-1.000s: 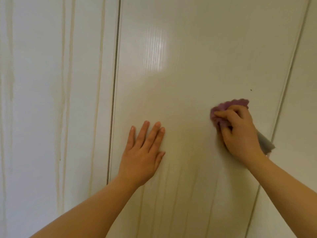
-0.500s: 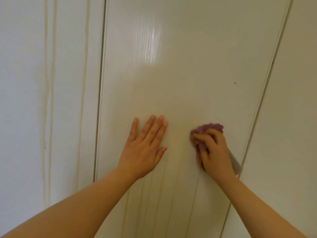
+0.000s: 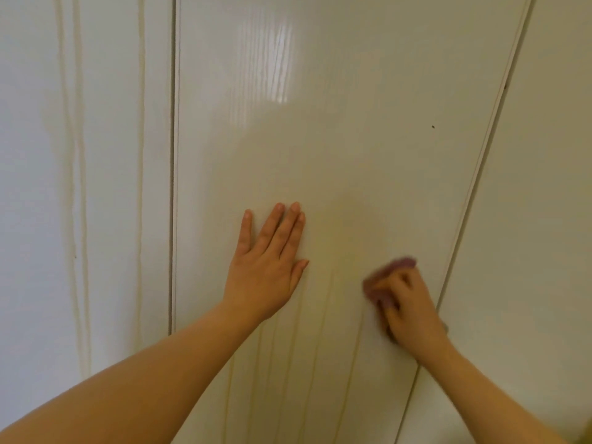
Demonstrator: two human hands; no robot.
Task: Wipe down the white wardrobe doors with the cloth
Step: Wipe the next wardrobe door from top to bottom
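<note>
two bare hands, one cloth, three door panels.

item 1: small crumpled purple cloth (image 3: 398,264). bunched under the curled fingers of the right hand (image 3: 411,307), which grips it and holds it against the glossy white middle wardrobe door (image 3: 320,139). purple shows above the knuckles and at the thumb side; the rest is hidden by the hand. hand and cloth are motion-blurred.

item 2: left hand (image 3: 267,267). flat on the same door, palm down, fingers straight and pointing up, thumb out toward the cloth. it holds nothing. it lies beside the right hand and a little higher, apart from it, with bare door between.

item 3: edges. narrow dark seam (image 3: 474,187) runs just beyond the outer side of the right hand, dividing the middle door from the white right-hand door (image 3: 544,219). a second dark vertical gap (image 3: 173,187) lies well outside the left hand, next to the white left-hand door (image 3: 96,187).

item 4: open surface. broad bare panel above both hands, carrying a bright window-like glare (image 3: 269,59) and one small dark speck (image 3: 433,126) above the right hand. faint yellowish vertical streaks (image 3: 323,363) run down the door below and between the forearms; similar streaks mark the left-hand door.
</note>
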